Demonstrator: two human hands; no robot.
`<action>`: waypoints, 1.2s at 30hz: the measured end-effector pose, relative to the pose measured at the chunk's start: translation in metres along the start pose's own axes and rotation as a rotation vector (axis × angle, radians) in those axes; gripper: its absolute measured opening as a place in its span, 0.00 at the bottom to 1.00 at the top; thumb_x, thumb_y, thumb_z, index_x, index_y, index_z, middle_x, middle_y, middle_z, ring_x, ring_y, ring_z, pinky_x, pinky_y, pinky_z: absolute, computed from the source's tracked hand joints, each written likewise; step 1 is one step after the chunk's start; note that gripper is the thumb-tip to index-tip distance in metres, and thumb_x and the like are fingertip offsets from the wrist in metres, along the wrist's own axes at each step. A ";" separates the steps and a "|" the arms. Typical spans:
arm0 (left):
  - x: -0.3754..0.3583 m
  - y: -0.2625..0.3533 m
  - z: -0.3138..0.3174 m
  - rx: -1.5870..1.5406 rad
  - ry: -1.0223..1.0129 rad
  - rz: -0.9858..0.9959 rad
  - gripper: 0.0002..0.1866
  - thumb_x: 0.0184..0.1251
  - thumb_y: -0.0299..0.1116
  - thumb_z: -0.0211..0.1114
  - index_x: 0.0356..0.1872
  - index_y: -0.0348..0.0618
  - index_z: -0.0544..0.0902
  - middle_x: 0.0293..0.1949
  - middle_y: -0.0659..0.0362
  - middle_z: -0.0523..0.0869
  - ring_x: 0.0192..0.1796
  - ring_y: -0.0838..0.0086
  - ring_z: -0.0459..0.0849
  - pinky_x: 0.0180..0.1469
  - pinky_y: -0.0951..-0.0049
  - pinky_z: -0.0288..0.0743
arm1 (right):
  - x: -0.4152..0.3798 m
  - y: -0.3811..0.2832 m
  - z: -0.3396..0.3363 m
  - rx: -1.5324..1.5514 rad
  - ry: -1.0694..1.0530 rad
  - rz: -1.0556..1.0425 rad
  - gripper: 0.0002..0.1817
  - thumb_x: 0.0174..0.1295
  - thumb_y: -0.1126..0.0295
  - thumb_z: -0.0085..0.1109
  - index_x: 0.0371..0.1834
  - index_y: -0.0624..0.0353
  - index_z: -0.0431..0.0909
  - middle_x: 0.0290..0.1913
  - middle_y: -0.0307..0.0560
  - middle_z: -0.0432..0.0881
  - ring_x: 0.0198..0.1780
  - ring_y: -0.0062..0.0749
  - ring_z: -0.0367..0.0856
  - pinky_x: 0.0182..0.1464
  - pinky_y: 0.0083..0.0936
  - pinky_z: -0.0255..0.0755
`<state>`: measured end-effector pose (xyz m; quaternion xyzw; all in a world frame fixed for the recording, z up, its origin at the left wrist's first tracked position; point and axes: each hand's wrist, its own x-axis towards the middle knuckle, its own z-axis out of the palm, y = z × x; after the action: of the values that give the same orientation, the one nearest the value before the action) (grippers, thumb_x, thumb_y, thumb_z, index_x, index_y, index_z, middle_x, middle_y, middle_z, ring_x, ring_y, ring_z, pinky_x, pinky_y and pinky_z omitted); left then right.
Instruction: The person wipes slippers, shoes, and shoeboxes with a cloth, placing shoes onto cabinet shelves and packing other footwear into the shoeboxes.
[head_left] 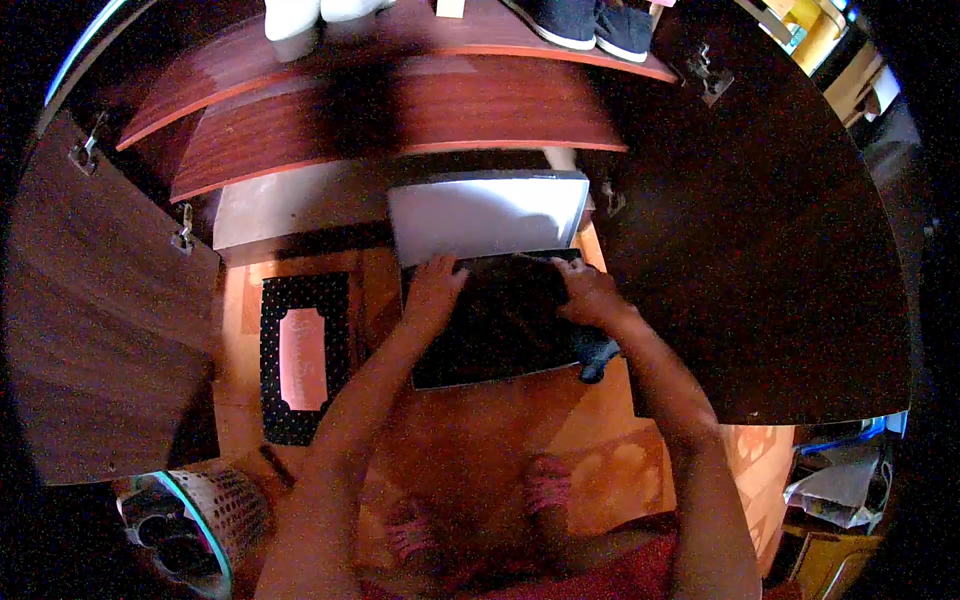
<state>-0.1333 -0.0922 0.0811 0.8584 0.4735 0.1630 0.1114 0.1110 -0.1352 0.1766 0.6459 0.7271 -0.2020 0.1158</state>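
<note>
A dark flat panel, perhaps a box lid (500, 330), lies low in front of me, with a white rectangular box (488, 215) just behind its far edge. My left hand (435, 292) rests on the panel's far left corner, fingers slightly apart. At the far right corner, my right hand (590, 295) has its fingers bent around the edge. A crumpled dark blue cloth (596, 355) lies below my right hand, by the panel's right side. The undersides of both hands are hidden.
Open cabinet doors stand at left (110, 320) and right (760, 250). Shoes (565, 22) sit on the red-brown shelf (430, 30) above. A dotted black box with a pink label (303, 358) lies on the floor at left. A perforated basket (225, 510) stands lower left.
</note>
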 end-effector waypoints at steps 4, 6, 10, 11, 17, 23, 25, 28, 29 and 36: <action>0.003 0.007 0.001 -0.002 -0.003 -0.121 0.15 0.55 0.28 0.56 0.46 0.44 0.76 0.49 0.50 0.72 0.53 0.55 0.71 0.54 0.59 0.66 | -0.025 -0.003 0.010 -0.154 0.020 -0.043 0.36 0.42 0.67 0.62 0.60 0.50 0.63 0.67 0.57 0.51 0.51 0.51 0.73 0.50 0.38 0.71; -0.002 0.016 0.004 -0.164 0.064 -0.069 0.15 0.55 0.28 0.56 0.46 0.44 0.77 0.48 0.49 0.73 0.52 0.55 0.71 0.54 0.60 0.66 | -0.047 -0.020 0.005 -0.188 -0.078 -0.055 0.35 0.42 0.67 0.62 0.59 0.51 0.64 0.68 0.57 0.48 0.47 0.51 0.75 0.48 0.38 0.72; -0.011 0.061 0.006 -0.717 0.152 0.223 0.15 0.53 0.28 0.59 0.44 0.44 0.78 0.47 0.49 0.74 0.49 0.55 0.73 0.53 0.61 0.67 | -0.052 -0.030 0.022 -0.264 -0.247 -0.091 0.36 0.43 0.64 0.63 0.60 0.51 0.63 0.69 0.58 0.44 0.41 0.51 0.79 0.42 0.38 0.74; -0.016 0.067 0.009 -0.718 0.153 0.225 0.15 0.53 0.28 0.59 0.44 0.44 0.78 0.47 0.49 0.74 0.49 0.55 0.73 0.53 0.61 0.67 | -0.051 -0.029 0.025 -0.261 -0.248 -0.132 0.37 0.43 0.63 0.63 0.61 0.51 0.62 0.68 0.59 0.45 0.42 0.51 0.78 0.42 0.38 0.74; -0.024 0.057 0.027 -0.522 -0.176 0.298 0.05 0.52 0.28 0.60 0.29 0.40 0.82 0.43 0.49 0.78 0.48 0.55 0.74 0.48 0.61 0.70 | -0.078 -0.044 -0.008 -0.132 -0.148 -0.156 0.38 0.44 0.61 0.63 0.62 0.50 0.60 0.66 0.60 0.52 0.44 0.52 0.77 0.45 0.40 0.72; 0.013 0.017 -0.018 -0.548 -0.060 0.026 0.09 0.54 0.27 0.59 0.37 0.41 0.79 0.41 0.48 0.79 0.45 0.52 0.77 0.47 0.59 0.71 | -0.062 -0.024 0.034 -0.221 -0.234 -0.246 0.36 0.46 0.61 0.60 0.62 0.49 0.60 0.66 0.61 0.51 0.45 0.53 0.77 0.46 0.40 0.72; 0.015 0.003 -0.023 -0.405 -0.023 0.120 0.12 0.54 0.27 0.58 0.42 0.43 0.77 0.42 0.48 0.79 0.45 0.51 0.76 0.47 0.57 0.70 | -0.063 -0.028 0.032 -0.229 -0.265 -0.218 0.36 0.46 0.61 0.59 0.62 0.49 0.60 0.67 0.61 0.50 0.45 0.54 0.77 0.46 0.40 0.72; 0.001 0.003 0.017 -0.171 -0.053 0.158 0.16 0.52 0.32 0.62 0.45 0.43 0.75 0.43 0.50 0.78 0.47 0.55 0.76 0.49 0.59 0.70 | -0.068 -0.042 0.026 -0.245 -0.313 -0.172 0.35 0.47 0.62 0.58 0.62 0.49 0.60 0.67 0.62 0.50 0.45 0.54 0.77 0.46 0.39 0.72; 0.000 0.003 0.031 -0.023 0.039 0.187 0.18 0.51 0.34 0.63 0.45 0.43 0.75 0.43 0.52 0.78 0.47 0.57 0.76 0.49 0.60 0.70 | -0.070 -0.044 0.025 -0.253 -0.327 -0.147 0.35 0.47 0.62 0.58 0.62 0.49 0.60 0.66 0.63 0.49 0.45 0.54 0.77 0.46 0.39 0.73; 0.007 0.012 0.019 0.080 -0.012 -0.022 0.22 0.49 0.36 0.64 0.48 0.44 0.74 0.42 0.54 0.77 0.49 0.62 0.75 0.50 0.61 0.70 | -0.079 -0.035 0.029 -0.173 -0.257 -0.131 0.35 0.47 0.62 0.59 0.62 0.50 0.60 0.67 0.62 0.49 0.45 0.54 0.76 0.45 0.40 0.73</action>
<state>-0.1132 -0.0929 0.0693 0.8580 0.4883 0.1373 0.0816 0.0847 -0.2220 0.1898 0.5537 0.7614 -0.2266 0.2497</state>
